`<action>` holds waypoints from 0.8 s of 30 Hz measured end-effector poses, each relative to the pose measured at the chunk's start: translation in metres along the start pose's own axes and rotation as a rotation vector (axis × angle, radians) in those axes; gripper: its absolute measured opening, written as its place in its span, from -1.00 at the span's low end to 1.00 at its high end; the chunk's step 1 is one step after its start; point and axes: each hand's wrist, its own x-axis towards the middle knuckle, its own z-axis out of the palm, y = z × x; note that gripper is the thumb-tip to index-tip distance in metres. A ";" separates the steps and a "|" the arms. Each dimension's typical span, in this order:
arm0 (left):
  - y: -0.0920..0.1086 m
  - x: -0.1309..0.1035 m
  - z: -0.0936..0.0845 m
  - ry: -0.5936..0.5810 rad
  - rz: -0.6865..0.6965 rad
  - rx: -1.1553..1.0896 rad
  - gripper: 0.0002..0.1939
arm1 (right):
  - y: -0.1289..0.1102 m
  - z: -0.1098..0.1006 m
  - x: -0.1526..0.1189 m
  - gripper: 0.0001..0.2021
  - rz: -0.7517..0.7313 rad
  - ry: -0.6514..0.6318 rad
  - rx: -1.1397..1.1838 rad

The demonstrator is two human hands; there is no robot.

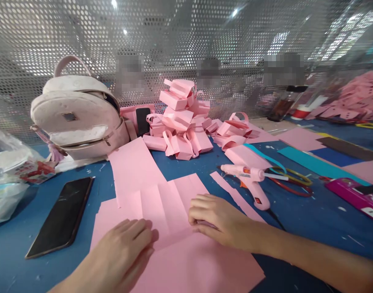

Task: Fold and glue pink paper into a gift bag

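Pink paper sheet (153,207) with several straight fold lines

A pale pink paper sheet (163,207) lies nearly flat towards six o'clock of the view. Several roughly parallel creases slant across it from eleven towards five o'clock, and another crosses them near its lower end. Smooth pink paper (198,264) spreads on its six o'clock side.
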 end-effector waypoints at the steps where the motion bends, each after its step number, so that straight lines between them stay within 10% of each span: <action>1: 0.002 0.001 0.005 0.036 0.024 0.023 -0.77 | 0.000 0.003 0.000 -0.74 0.002 0.016 -0.025; 17: 0.001 0.001 0.016 0.060 -0.020 -0.056 -0.71 | 0.003 0.008 -0.001 -0.71 -0.034 -0.007 -0.166; 24: 0.009 0.008 0.011 0.085 0.125 0.287 -0.57 | 0.000 0.010 -0.001 -0.70 -0.047 0.020 -0.201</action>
